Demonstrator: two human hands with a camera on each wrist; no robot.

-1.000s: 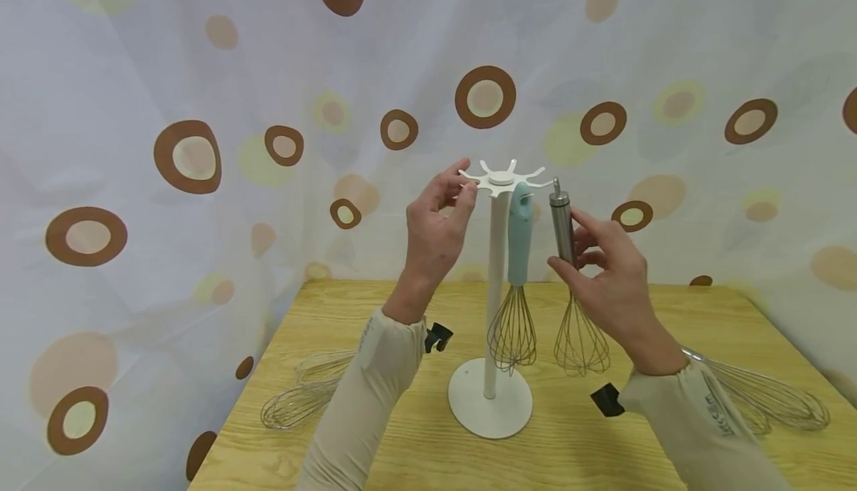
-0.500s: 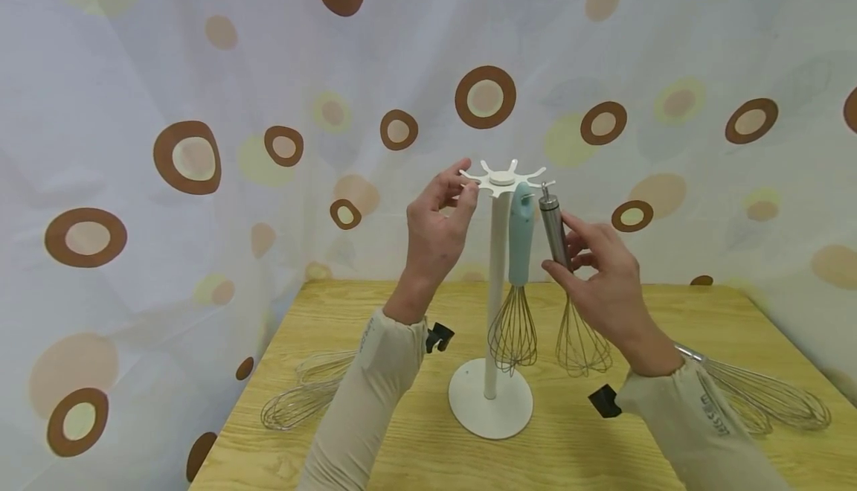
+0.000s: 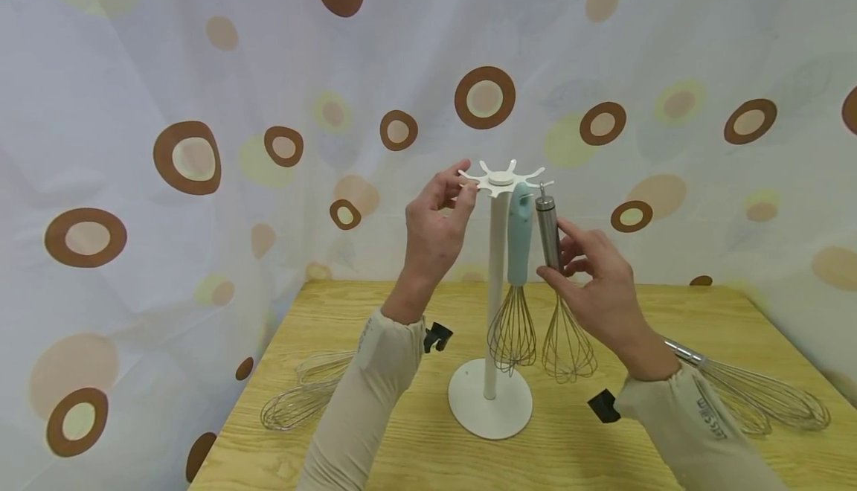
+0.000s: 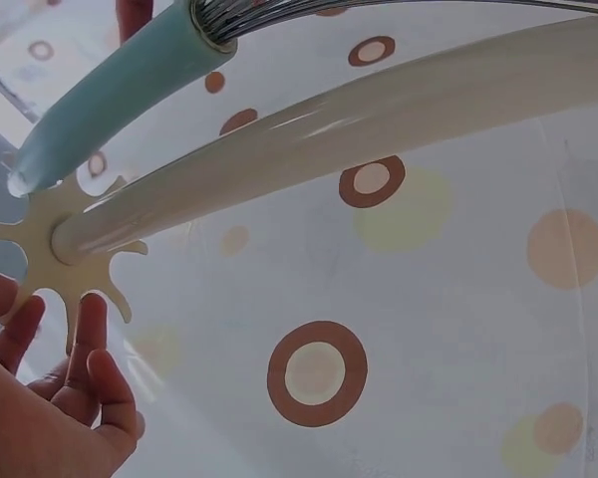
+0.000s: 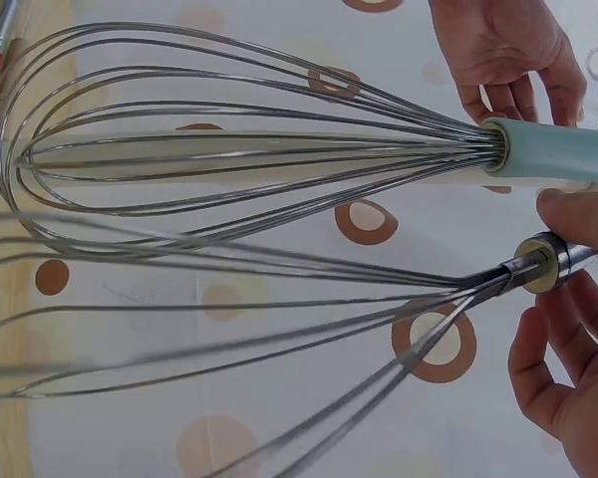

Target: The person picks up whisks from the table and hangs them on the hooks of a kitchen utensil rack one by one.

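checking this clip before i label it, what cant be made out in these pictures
- Head view: whether the steel whisk has its loop on a hook of the white rack; too small to tell.
- Head view: the whisks on the table; the left sleeve covers their handles.
- Left wrist view: the left hand is cut off by the edge.
- Right wrist view: the steel whisk's wires are blurred; the right hand hides its handle.
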